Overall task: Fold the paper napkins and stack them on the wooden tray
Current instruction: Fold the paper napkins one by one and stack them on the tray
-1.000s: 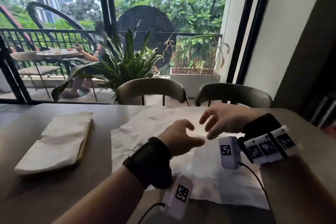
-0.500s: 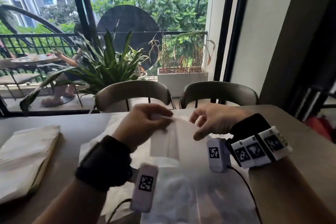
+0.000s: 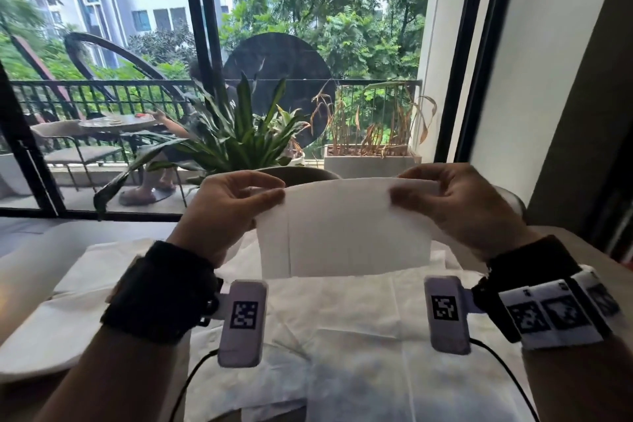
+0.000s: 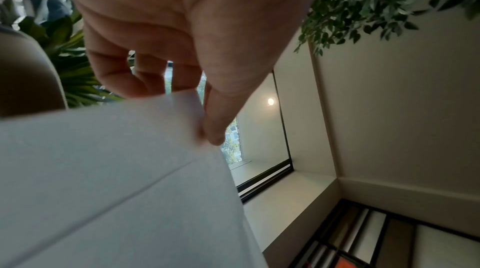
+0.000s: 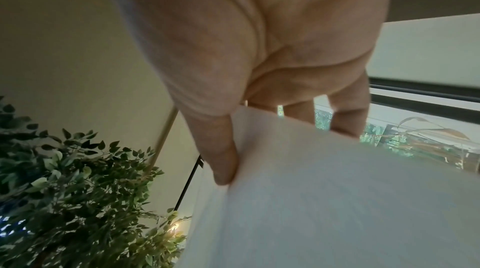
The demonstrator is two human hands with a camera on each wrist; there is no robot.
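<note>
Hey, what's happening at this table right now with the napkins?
A person is holding one white paper napkin up in the air above the table, stretched out between both hands. The left hand pinches its upper left corner and the right hand pinches the upper right. More unfolded napkins lie spread on the table beneath. A pale stack sits at the far left, too blurred to make out.
</note>
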